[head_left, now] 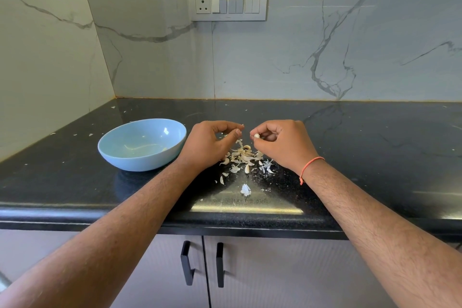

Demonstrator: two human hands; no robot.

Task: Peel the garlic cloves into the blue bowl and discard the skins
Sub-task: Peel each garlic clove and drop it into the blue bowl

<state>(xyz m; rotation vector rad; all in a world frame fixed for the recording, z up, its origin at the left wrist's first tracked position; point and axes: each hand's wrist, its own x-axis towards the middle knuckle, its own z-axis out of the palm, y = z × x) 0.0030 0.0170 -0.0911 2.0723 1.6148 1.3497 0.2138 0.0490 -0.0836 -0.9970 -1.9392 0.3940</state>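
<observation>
bowl [142, 144] left of skins [243, 157], both on counter [350, 147]

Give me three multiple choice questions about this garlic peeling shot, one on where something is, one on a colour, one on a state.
1. The blue bowl sits where, relative to the left hand?
A. left of it
B. right of it
C. under it

2. The band on the right wrist is
A. green
B. orange
C. black

3. The right hand
A. lies flat
B. pinches a garlic clove
C. grips the bowl

Answers: 1 A, the bowl is leftward on the counter; 2 B, the thread is orange; 3 B, fingertips pinch the clove.
</observation>
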